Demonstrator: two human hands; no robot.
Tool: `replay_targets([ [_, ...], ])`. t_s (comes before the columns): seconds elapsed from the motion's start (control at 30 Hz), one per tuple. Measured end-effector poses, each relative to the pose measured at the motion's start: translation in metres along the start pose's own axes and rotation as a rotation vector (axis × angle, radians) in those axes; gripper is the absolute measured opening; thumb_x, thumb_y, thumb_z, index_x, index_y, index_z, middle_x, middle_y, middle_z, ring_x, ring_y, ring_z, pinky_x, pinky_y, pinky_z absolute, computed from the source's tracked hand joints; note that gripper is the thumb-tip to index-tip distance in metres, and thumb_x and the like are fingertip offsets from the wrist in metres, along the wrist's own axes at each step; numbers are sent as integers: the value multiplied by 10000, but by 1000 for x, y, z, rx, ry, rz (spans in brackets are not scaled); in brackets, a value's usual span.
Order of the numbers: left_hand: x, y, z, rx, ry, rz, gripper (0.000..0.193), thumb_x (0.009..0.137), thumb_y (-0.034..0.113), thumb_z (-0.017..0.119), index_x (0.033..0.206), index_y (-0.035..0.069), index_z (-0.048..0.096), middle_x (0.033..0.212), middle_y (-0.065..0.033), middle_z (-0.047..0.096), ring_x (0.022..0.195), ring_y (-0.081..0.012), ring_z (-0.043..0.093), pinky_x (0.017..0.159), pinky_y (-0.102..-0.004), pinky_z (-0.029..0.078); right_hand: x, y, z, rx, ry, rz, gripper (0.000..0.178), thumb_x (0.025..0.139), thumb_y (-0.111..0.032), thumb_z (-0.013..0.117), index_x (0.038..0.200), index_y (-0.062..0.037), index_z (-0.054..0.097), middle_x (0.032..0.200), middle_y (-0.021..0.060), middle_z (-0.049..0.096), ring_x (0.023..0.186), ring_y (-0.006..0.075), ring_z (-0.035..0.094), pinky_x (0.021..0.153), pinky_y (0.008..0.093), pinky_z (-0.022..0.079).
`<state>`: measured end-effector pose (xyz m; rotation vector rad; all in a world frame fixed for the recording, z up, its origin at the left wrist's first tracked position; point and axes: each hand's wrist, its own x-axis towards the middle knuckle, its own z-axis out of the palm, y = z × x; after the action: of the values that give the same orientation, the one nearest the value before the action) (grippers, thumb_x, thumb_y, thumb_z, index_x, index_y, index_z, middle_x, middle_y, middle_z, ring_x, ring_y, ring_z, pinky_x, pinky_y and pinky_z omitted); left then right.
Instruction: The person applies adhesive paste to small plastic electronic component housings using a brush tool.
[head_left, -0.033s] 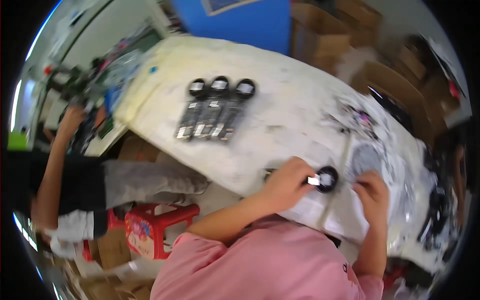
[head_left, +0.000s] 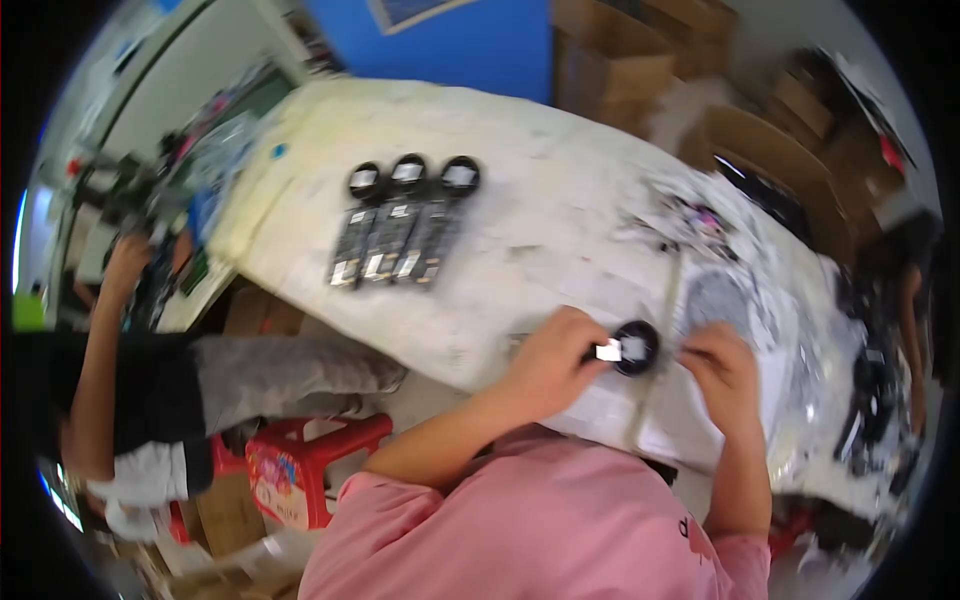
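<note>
My left hand (head_left: 555, 365) is closed on a black packaged item with a round head (head_left: 635, 348) and white labels, over the near part of the table. The far end of this item is hidden by the hand. Just right of the round head, my right hand (head_left: 725, 375) has thumb and fingers pinched together; whatever they hold, if anything, is too small to make out. Farther off to the left lie three similar black items (head_left: 408, 175) side by side, round heads away from me, each with a long wrapped body and pale labels.
Beyond my right hand, a stack of clear bags (head_left: 718, 300) lies on the white table (head_left: 540, 190). Small scraps (head_left: 700, 215) are scattered behind it. Cardboard boxes (head_left: 625, 75) stand past the far edge. At left are a red stool (head_left: 315, 460) and a co-worker's arm (head_left: 100, 360).
The whole view has shifted a little, so the table and the three items sit farther left in the picture. Both hands keep nearly the same pose by the round-headed item.
</note>
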<state>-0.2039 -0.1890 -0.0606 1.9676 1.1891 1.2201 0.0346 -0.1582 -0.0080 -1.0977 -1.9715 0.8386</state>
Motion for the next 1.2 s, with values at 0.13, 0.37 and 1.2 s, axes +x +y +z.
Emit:
replay_targets([
  [0.13,8,0,-7,-37,-57,-37,332,719,-39,728,976,52,539,946,-126,568,837,-274,570,717,-344,464,17,-14,20,7,-34,126,123,784,9,683,906,-5,671,832,118,628,724,247,593,636,324,468],
  [0.37,8,6,1,-40,-74,-56,334,717,-63,724,972,48,539,956,-108,571,850,-218,570,739,-304,466,15,-10,15,-247,-153,-68,145,743,-17,663,882,-54,688,805,95,592,760,304,599,651,380,483],
  [1.2,21,12,21,130,-43,81,244,701,-52,726,914,24,634,953,-113,604,873,-261,564,730,-336,465,-44,21,-51,-499,139,169,120,798,-23,658,911,7,688,806,147,598,714,331,590,650,382,478],
])
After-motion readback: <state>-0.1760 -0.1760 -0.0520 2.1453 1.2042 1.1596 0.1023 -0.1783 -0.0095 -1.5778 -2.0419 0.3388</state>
